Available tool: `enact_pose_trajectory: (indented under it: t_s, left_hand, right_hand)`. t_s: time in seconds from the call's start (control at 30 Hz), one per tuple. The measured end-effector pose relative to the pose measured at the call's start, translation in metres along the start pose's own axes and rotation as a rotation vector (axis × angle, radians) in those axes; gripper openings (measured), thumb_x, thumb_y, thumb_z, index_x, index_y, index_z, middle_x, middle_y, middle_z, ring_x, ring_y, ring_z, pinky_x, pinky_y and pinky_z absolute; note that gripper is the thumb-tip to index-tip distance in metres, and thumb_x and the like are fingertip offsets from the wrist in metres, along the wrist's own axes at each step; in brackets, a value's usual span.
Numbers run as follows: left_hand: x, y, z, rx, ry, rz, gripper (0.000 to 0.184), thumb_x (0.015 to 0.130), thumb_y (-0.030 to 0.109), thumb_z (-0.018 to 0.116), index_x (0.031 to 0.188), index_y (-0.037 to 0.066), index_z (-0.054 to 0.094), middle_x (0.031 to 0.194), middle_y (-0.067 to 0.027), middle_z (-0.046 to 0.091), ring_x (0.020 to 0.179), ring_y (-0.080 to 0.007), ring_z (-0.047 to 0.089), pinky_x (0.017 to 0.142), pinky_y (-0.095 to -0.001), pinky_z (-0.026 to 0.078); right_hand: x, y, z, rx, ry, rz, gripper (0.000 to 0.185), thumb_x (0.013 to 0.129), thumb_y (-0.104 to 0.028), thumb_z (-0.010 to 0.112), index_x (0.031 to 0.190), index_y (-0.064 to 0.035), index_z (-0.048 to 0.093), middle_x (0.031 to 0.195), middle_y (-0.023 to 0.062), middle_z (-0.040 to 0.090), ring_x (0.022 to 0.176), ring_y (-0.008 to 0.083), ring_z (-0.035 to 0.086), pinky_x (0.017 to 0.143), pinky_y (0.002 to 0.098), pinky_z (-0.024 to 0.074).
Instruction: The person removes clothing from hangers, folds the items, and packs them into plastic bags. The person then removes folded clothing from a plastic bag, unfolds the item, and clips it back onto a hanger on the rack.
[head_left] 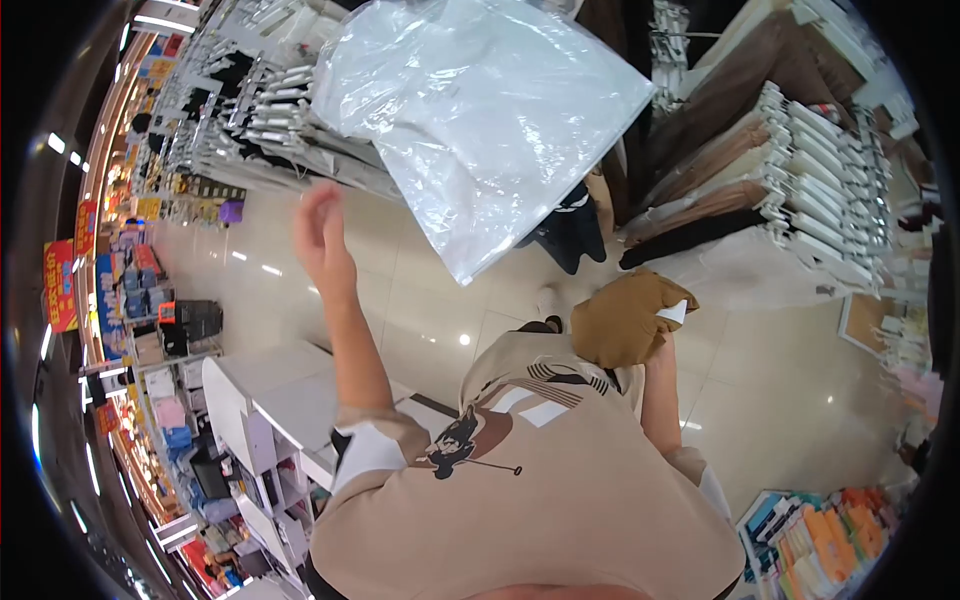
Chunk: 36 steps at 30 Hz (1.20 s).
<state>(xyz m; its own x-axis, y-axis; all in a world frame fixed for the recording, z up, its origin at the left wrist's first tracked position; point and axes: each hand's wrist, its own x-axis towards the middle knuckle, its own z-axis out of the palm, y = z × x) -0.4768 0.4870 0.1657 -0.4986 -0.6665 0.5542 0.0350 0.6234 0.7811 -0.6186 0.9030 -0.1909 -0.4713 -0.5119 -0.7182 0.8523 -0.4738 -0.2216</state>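
Observation:
My left hand [322, 232] is raised at left of centre, slightly blurred, with its fingers loosely curved and nothing in them. Just right of it and above is a large white item in a shiny clear plastic bag [480, 130], apart from the hand. My right hand [660, 348], low at right of centre, grips a bundled mustard-brown garment [622, 318] with a white tag [673, 312] on it. Most of the right fingers are hidden behind the cloth.
Racks of clothes on white hangers [815, 180] stand at right, with another hanger rack [285, 105] at upper left. A white counter [275, 385] is at lower left. Colourful packaged goods [820, 535] fill the lower right corner. Pale floor tiles [400, 265] lie between.

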Motion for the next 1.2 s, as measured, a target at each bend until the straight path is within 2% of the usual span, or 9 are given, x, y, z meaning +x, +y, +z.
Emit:
enact_pose_trajectory:
  t_s: [0.13, 0.33, 0.43, 0.53, 0.67, 0.9, 1.0, 1.1, 1.2]
  left_hand:
    - [-0.124, -0.043, -0.046, 0.026, -0.062, -0.666, 0.015, 0.095, 0.012, 0.054, 0.099, 0.001, 0.063, 0.089, -0.0036, 0.064, 0.081, -0.0119, 0.056, 0.077, -0.026, 0.044]
    - [-0.238, -0.063, -0.061, -0.726, -0.498, -1.084, 0.058, 0.095, 0.029, 0.059, 0.142, 0.003, 0.037, 0.133, -0.009, 0.053, 0.123, -0.0223, 0.051, 0.101, -0.0322, 0.04]
    - [-0.258, -0.1, -0.074, -0.55, -0.281, -0.815, 0.063, 0.094, 0.037, 0.058, 0.143, 0.005, 0.036, 0.138, -0.01, 0.05, 0.126, -0.0243, 0.05, 0.104, -0.0357, 0.04]
    - [-0.265, -0.146, -0.127, -0.862, 0.073, -1.061, 0.059, 0.095, 0.039, 0.054, 0.142, 0.006, 0.039, 0.139, -0.0104, 0.05, 0.124, -0.0243, 0.052, 0.103, -0.0394, 0.044]
    - [-0.222, -0.152, -0.209, -1.315, 0.521, -1.011, 0.053, 0.098, 0.033, 0.05, 0.142, 0.006, 0.04, 0.142, -0.0107, 0.047, 0.125, -0.0271, 0.052, 0.105, -0.0427, 0.043]
    - [-0.197, -0.186, -0.301, -1.345, 0.589, -0.928, 0.049, 0.098, 0.03, 0.05, 0.139, 0.005, 0.043, 0.141, -0.0107, 0.049, 0.124, -0.026, 0.053, 0.104, -0.0425, 0.045]
    - [-0.192, -0.208, -0.32, -1.309, 0.589, -0.944, 0.048, 0.098, 0.029, 0.05, 0.138, 0.005, 0.044, 0.14, -0.0107, 0.049, 0.123, -0.0255, 0.053, 0.103, -0.0425, 0.046]
    - [-0.181, -0.231, -0.336, -1.265, 0.586, -0.97, 0.046, 0.097, 0.028, 0.05, 0.137, 0.005, 0.045, 0.139, -0.0107, 0.05, 0.123, -0.025, 0.053, 0.102, -0.0424, 0.047]
    - [-0.163, -0.259, -0.358, -1.211, 0.589, -0.982, 0.045, 0.097, 0.027, 0.05, 0.136, 0.004, 0.046, 0.138, -0.0107, 0.051, 0.122, -0.0245, 0.054, 0.101, -0.0423, 0.047]
  right_hand:
    - [0.026, 0.043, 0.028, -0.135, -0.116, 0.311, 0.042, 0.093, -0.026, 0.054, 0.128, -0.0035, 0.052, 0.126, 0.012, 0.059, 0.118, 0.0258, 0.056, 0.103, 0.0392, 0.0442]
    - [-0.042, 0.13, 0.211, -0.525, -0.313, 0.547, 0.042, 0.093, -0.025, 0.055, 0.128, -0.0034, 0.052, 0.125, 0.0125, 0.061, 0.117, 0.0277, 0.058, 0.102, 0.0406, 0.0449]
    - [-0.051, 0.188, 0.261, -0.49, -0.596, 0.479, 0.037, 0.092, -0.017, 0.057, 0.126, -0.0039, 0.051, 0.122, 0.0111, 0.059, 0.109, 0.0219, 0.06, 0.095, 0.035, 0.0492]
    - [-0.061, 0.236, 0.314, -0.492, -0.922, 0.539, 0.028, 0.089, -0.008, 0.059, 0.117, -0.0058, 0.054, 0.114, 0.0059, 0.059, 0.103, 0.0176, 0.061, 0.09, 0.0317, 0.0502]
    - [-0.041, 0.29, 0.352, -0.706, -0.783, 0.334, 0.027, 0.085, 0.002, 0.058, 0.109, -0.0089, 0.054, 0.104, 0.0047, 0.06, 0.095, 0.0153, 0.061, 0.083, 0.0287, 0.051]
    - [-0.035, 0.379, 0.376, -1.446, -0.77, -0.145, 0.034, 0.087, -0.009, 0.062, 0.121, -0.0056, 0.055, 0.108, 0.0052, 0.062, 0.104, 0.0166, 0.059, 0.093, 0.0289, 0.0449]
    - [-0.026, 0.428, 0.374, -1.623, -0.939, -0.539, 0.044, 0.086, -0.013, 0.062, 0.128, -0.0043, 0.052, 0.132, 0.0102, 0.054, 0.12, 0.0202, 0.052, 0.101, 0.034, 0.0405]
    - [-0.02, 0.475, 0.391, -1.434, -1.077, -0.29, 0.047, 0.092, -0.013, 0.06, 0.136, -0.0023, 0.046, 0.139, 0.0086, 0.047, 0.123, 0.0172, 0.048, 0.103, 0.0332, 0.0403]
    - [-0.005, 0.516, 0.428, -1.248, -0.851, -0.158, 0.051, 0.092, -0.011, 0.06, 0.14, -0.0036, 0.043, 0.141, 0.0077, 0.044, 0.126, 0.0161, 0.046, 0.104, 0.0325, 0.0397]
